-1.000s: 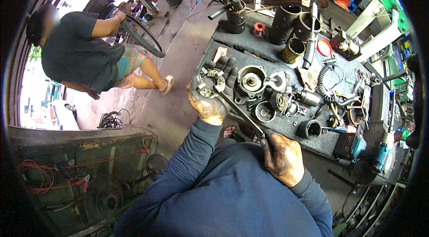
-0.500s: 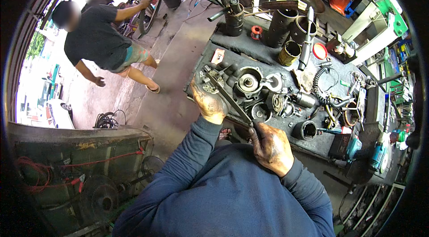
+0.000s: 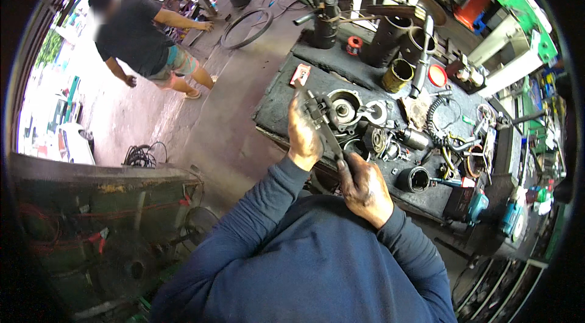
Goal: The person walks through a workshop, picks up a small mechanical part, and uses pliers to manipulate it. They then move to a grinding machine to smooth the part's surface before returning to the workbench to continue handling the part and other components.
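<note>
Head view, sole view. The left hand (image 3: 304, 134) holds a dark metal part (image 3: 318, 111) above the counter (image 3: 277, 100), close to its near left corner. The fingers bend around the part; how tightly they close cannot be told, as the part and shadow cover them. The right hand (image 3: 367, 188) is closed on the near end of a flat dark bar (image 3: 331, 141), thumb laid along it. The bar slants up and leftward across the part; actual contact cannot be confirmed.

Step in hand, as judged: the bar is being applied to the part. The next move appears to call for a steady left hand and a controlled bar angle.

Pose: the left hand stands edge-up, fingers pointing toward the counter's far side, wrist nearly straight. The right hand sits lower, beyond the near edge, back upward. Both elbows are bent.

A round metal housing (image 3: 345, 111) lies just beside the part, and a small red-and-white packet (image 3: 300, 75) lies near the left edge.
</note>
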The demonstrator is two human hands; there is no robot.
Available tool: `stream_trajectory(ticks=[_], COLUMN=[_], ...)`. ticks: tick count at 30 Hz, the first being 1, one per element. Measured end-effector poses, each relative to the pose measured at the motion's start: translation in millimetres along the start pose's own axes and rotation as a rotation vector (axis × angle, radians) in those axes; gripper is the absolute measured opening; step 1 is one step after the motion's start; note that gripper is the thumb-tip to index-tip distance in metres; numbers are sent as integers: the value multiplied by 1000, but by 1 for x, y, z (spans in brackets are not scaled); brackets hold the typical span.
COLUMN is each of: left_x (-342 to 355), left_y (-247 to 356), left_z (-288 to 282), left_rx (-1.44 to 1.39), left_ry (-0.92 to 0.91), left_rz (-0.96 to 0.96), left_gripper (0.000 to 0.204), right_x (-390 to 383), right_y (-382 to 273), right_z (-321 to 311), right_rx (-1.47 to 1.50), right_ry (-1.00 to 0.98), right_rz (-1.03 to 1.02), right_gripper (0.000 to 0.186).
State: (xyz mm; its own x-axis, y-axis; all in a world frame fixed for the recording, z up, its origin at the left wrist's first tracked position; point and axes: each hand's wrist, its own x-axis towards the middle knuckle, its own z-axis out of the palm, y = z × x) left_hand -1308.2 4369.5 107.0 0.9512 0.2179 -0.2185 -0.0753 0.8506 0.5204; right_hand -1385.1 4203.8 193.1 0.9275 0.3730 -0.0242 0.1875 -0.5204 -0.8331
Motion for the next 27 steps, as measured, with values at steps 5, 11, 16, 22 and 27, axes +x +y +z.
stream_trajectory(ticks=[5, 11, 16, 22, 27], left_x=[14, 14, 31, 25, 24], left_y=[-29, 9, -29, -42, -12], left_z=[-18, -12, -55, -75, -53], left_rx=[932, -48, 681, 1025, 442], left_ry=[-77, 53, 148, 112, 178], left_rz=[710, -100, 509, 748, 201], left_gripper=[47, 24, 26, 14, 47], right_x=[8, -2, 26, 44, 38], right_y=[13, 11, -3, 3, 5], right_z=[0, 10, 14, 30, 35], right_rx=[4, 1, -61, -43, -111], right_ry=[-45, -62, -109, -109, -115], right_rz=[175, 117, 74, 43, -8], right_gripper=[28, 26, 28, 27, 25])
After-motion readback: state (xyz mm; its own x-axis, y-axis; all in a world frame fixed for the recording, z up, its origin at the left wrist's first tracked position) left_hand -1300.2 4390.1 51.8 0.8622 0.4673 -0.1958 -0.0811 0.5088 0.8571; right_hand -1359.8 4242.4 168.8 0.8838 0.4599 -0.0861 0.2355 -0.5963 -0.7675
